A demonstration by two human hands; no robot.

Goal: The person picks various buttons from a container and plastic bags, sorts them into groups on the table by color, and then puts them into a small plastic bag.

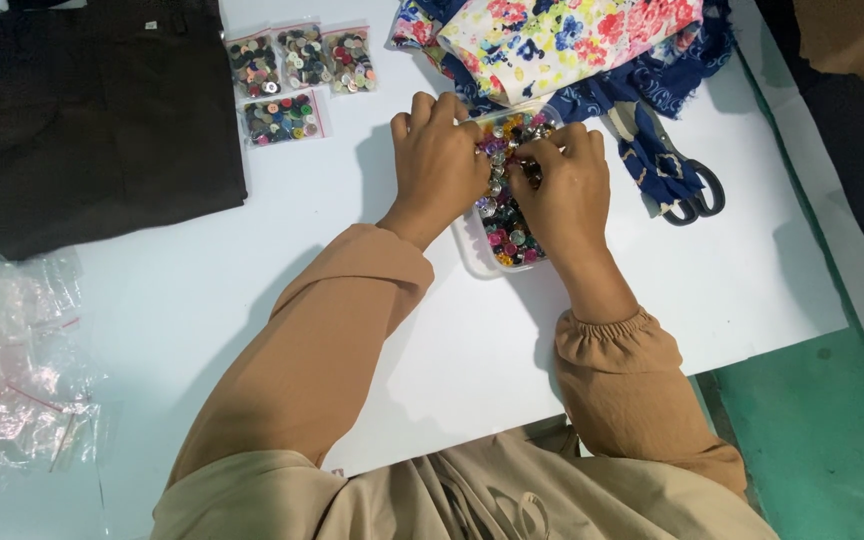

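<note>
Left hand (442, 160) and right hand (564, 185), fingers curled, pick among mixed buttons in a clear plastic tub (472, 255). Four clear button packets (297, 85) lie upper left on the white table (252, 300).

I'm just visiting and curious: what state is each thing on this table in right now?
Clear container: open, full of mixed buttons.
Left hand: fingers in the container.
Right hand: fingers in the container.
Button bags: four, filled, lying flat.
Scissors: lying partly under blue fabric.
Floral fabric: bunched.
Black cloth: lying flat.
Empty plastic bags: crumpled.
</note>
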